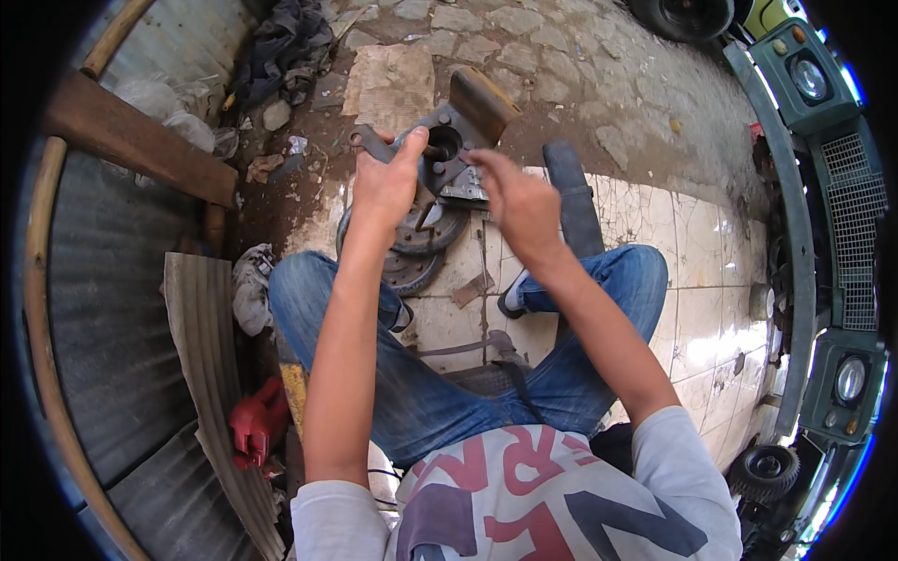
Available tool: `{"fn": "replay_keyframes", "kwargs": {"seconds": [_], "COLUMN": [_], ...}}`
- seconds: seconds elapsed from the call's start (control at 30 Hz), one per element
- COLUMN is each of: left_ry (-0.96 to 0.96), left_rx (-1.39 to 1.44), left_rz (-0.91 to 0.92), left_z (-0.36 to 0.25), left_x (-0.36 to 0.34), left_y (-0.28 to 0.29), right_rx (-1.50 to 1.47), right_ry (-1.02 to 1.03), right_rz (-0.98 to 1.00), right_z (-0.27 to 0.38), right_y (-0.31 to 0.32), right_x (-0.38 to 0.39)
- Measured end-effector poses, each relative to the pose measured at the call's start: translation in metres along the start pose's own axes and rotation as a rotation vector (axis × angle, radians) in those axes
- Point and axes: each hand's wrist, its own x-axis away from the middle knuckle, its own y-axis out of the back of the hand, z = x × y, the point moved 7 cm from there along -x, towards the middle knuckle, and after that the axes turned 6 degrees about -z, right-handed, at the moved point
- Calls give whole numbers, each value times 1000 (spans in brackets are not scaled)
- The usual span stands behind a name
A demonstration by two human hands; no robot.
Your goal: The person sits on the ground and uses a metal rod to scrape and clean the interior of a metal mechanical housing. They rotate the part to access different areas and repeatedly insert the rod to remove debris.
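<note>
Between my knees and just beyond them stands a dark, greasy metal assembly (440,173) with a plate, a round hole and several bolt heads. A rusty steel channel piece (482,98) sticks up at its far end, and round metal discs (426,238) lie beneath. My left hand (385,187) is closed around the assembly's left side, thumb on top, next to a rusty lug (371,143). Over the plate's right edge, my right hand (524,201) has its fingers curled together by a bolt. It is slightly blurred, and whatever it pinches is hidden.
A dark metal tube (569,192) lies right of the assembly on the tiled floor (645,220). To my left are a corrugated sheet (201,374) and a red tool (257,421). A green vehicle (804,122) stands at right. Flattened cardboard (388,84) lies ahead.
</note>
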Motion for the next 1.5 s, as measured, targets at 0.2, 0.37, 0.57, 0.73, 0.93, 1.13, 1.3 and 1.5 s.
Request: {"fn": "replay_keyframes", "kwargs": {"seconds": [0.2, 0.37, 0.57, 0.73, 0.93, 1.13, 1.3, 1.5], "left_ry": [24, -45, 60, 142, 95, 106, 45, 51], "left_rx": [-3, -12, 47, 191, 291, 414, 289, 300], "left_rz": [-12, 5, 33, 155, 167, 177, 149, 126], "left_z": [-1, 11, 14, 3, 25, 38, 39, 40], "left_x": [-1, -14, -6, 17, 18, 30, 33, 47], "left_y": [-6, -3, 7, -6, -4, -8, -9, -7], "right_rx": [36, 41, -857, -885, -769, -473, -173, -152], "right_ry": [75, 173, -887, -945, -746, -454, -182, -197], "right_rz": [-32, 301, 20, 24, 4, -14, 58, 46], "right_z": [1, 34, -50, -42, -16, -19, -12, -21], "right_y": [9, -9, 4, 18, 20, 29, 29, 31], "right_x": [4, 43, 73, 80, 65, 35, 24, 18]}}
